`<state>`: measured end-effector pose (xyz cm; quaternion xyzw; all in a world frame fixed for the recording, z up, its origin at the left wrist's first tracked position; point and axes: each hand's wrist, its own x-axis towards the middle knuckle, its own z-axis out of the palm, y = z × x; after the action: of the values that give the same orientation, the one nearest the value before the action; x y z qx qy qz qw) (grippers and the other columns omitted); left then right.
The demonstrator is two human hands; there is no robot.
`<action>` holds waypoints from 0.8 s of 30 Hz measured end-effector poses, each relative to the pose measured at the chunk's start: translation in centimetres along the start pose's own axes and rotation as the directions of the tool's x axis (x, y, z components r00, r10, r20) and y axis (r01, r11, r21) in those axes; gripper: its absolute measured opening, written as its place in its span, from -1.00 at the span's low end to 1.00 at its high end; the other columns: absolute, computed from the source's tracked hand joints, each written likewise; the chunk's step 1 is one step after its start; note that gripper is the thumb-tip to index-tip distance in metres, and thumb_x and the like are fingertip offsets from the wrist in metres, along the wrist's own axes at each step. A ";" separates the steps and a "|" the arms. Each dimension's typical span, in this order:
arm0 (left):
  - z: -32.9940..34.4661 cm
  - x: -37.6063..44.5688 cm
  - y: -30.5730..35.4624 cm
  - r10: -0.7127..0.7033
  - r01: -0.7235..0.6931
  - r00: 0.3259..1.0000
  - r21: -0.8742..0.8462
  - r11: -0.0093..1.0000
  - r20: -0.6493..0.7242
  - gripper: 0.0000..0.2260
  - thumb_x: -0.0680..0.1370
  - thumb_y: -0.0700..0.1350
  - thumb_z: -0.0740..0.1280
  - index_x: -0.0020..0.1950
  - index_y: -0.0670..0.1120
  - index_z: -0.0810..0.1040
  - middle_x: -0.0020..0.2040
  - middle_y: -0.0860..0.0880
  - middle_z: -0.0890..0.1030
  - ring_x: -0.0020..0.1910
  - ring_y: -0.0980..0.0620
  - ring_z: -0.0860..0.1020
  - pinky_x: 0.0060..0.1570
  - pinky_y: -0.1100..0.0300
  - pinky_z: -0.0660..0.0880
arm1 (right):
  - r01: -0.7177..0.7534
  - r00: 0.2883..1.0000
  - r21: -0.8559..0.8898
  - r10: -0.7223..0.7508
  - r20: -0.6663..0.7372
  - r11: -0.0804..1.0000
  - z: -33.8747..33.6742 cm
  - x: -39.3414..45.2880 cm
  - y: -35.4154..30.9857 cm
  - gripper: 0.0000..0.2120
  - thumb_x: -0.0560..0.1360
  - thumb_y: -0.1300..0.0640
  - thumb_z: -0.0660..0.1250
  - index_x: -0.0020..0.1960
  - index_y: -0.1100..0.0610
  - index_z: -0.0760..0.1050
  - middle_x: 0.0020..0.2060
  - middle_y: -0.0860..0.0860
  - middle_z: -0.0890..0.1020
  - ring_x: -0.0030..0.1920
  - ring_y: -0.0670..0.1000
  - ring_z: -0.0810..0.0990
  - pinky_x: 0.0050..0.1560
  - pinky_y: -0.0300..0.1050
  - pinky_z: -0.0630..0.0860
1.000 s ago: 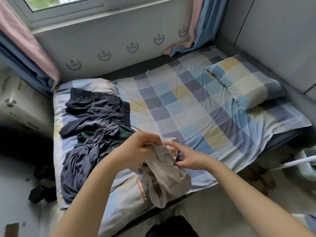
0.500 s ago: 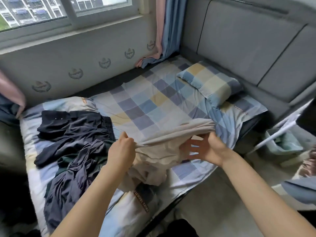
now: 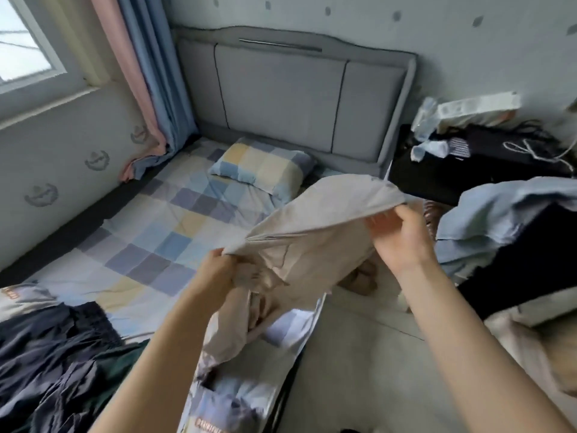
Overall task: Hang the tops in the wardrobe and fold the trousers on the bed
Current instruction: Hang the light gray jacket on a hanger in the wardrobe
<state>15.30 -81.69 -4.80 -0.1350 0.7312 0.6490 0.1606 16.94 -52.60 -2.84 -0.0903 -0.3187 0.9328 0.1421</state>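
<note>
A beige garment (image 3: 312,232) is stretched in the air between my two hands, over the bed's right edge. My left hand (image 3: 215,270) grips a bunched part of it at the lower left. My right hand (image 3: 402,235) holds its upper right edge, fingers curled into the cloth. The rest of the garment hangs down in folds below my left hand. A pile of dark navy and green clothes (image 3: 56,360) lies on the checked bed (image 3: 150,245) at the lower left. I cannot tell whether the beige piece is a top or trousers.
A checked pillow (image 3: 262,167) lies by the grey padded headboard (image 3: 281,95). A black bedside stand (image 3: 474,164) carries bottles and cables. Light blue, black and beige clothes (image 3: 512,245) are heaped at the right. Pale floor (image 3: 359,370) runs between bed and heap.
My view has swung right toward the headboard. Both hands have lifted and pulled the beige garment wider apart, my right hand moving up and right with its edge.
</note>
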 end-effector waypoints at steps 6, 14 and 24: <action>10.6 -1.9 5.2 -0.016 0.021 0.931 -0.010 1.000 0.365 -0.85 0.56 -0.21 0.35 0.05 -0.27 0.61 -0.03 -0.26 0.67 -0.07 -0.15 0.64 -0.02 0.01 0.54 | -0.064 0.985 -0.076 0.051 -0.168 0.995 -4.4 0.6 -6.4 -0.40 0.41 0.40 0.24 0.23 -0.15 0.16 -0.16 0.12 0.61 -0.15 0.08 0.60 -0.29 -0.11 0.53; 26.3 -7.3 10.2 0.061 -0.109 0.838 0.058 0.992 0.542 -0.88 0.53 -0.18 0.40 -0.09 -0.24 0.61 -0.22 -0.18 0.64 -0.23 -0.07 0.63 -0.13 0.07 0.55 | -0.385 0.892 -0.568 0.136 -0.431 0.727 -13.6 -5.1 -12.2 -0.37 0.50 0.25 0.30 0.44 -0.09 0.10 -0.02 0.22 0.61 -0.15 0.15 0.65 -0.06 0.03 0.62; 47.5 -15.4 10.0 0.058 -0.268 0.535 0.104 0.958 0.843 -0.78 0.53 -0.30 0.37 0.17 -0.24 0.53 0.06 -0.31 0.61 0.05 -0.22 0.63 0.12 -0.15 0.55 | -0.284 0.890 -0.781 -0.151 -0.431 0.556 -22.5 -15.5 -23.5 -0.59 0.50 0.09 0.37 0.25 -0.12 0.29 0.03 -0.19 0.59 -0.02 -0.21 0.62 -0.09 -0.33 0.55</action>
<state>28.13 -33.55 5.53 0.2759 0.6443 0.5618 0.4395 42.30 -26.98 -4.63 -0.3721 -0.6726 0.6291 0.1159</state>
